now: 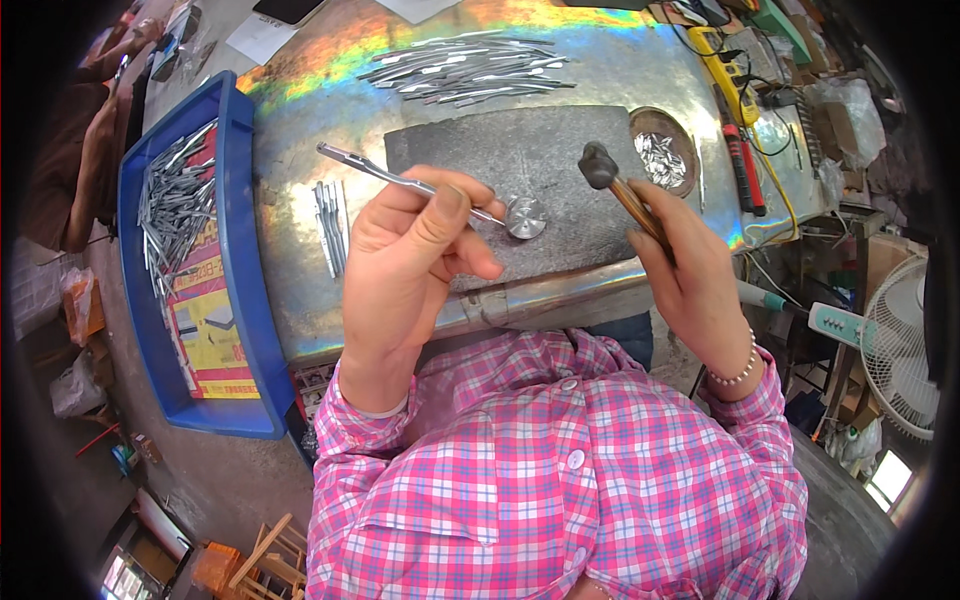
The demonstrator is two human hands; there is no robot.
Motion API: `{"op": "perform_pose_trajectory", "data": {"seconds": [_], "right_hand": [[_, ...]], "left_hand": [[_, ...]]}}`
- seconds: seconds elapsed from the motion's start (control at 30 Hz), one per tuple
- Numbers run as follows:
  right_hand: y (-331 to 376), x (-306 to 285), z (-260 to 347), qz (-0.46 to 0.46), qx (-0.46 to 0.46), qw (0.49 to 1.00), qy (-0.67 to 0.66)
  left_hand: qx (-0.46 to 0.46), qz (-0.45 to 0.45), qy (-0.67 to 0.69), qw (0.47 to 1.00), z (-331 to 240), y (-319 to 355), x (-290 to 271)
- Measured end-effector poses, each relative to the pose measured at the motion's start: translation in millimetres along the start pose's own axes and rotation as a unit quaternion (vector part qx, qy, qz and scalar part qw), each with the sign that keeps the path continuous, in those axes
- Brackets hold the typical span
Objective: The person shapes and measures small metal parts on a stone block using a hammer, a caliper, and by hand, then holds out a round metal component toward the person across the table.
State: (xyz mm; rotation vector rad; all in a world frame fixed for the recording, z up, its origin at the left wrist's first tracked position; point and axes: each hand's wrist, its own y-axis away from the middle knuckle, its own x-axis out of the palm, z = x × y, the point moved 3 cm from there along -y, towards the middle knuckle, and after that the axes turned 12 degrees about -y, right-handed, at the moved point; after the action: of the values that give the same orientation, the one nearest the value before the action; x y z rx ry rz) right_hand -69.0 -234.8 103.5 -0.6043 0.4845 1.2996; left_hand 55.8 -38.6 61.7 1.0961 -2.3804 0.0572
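Note:
My left hand [415, 235] pinches a slender silver metal rod [375, 170] between thumb and fingers. The rod slants down to the right, its lower end at the edge of a small round shiny metal disc [527, 217]; whether they touch I cannot tell. That disc rests on a dark grey slab [480, 140] on the table. To the right, my right hand [685, 265] is closed round the wooden handle of a small hammer [625, 195]. Its dark rounded head is raised over the slab's right side, apart from the disc.
A blue tray [245, 200] at the left holds many similar rods. A few rods [330, 225] lie beside my left hand, and a large pile [470, 68] lies beyond the slab. A round dish [683, 130] of small shiny pieces, a yellow meter [722, 70] and a fan [900, 350] are at the right.

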Motion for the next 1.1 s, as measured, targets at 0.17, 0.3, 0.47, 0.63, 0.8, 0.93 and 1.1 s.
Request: {"op": "perform_pose_trajectory", "data": {"seconds": [0.17, 0.3, 0.47, 0.63, 0.8, 0.93, 1.1], "right_hand": [[-6.2, 23.4, -23.9, -0.027, 0.043, 0.991, 0.126], [-8.3, 20.7, -25.9, -0.018, 0.008, 0.988, 0.154], [-3.9, -37.0, -80.9, -0.159, 0.050, 0.983, 0.080], [0.3, -82.4, -181.9, -0.206, 0.198, 0.954, 0.086], [-20.0, -84.1, -215.4, -0.112, 0.256, 0.953, 0.118], [-28.6, -89.7, -215.6, -0.071, 0.281, 0.952, 0.099], [-9.1, -99.7, -199.3, -0.132, 0.223, 0.965, 0.029]], "left_hand": [[-0.009, -0.009, 0.052, 0.999, -0.2, -1.4, -2.1], [-0.008, -0.035, -0.003, 0.999, -0.9, -1.0, 4.3], [-0.009, -0.034, -0.169, 0.985, -7.0, 7.8, 13.6], [-0.011, 0.018, -0.157, 0.987, -0.8, 14.6, 25.2], [0.006, 0.003, -0.199, 0.980, 5.6, 12.0, 35.2], [-0.003, 0.010, -0.245, 0.969, 6.0, 17.3, 34.9], [-0.019, 0.038, -0.234, 0.971, 7.9, 21.9, 35.0]]}}
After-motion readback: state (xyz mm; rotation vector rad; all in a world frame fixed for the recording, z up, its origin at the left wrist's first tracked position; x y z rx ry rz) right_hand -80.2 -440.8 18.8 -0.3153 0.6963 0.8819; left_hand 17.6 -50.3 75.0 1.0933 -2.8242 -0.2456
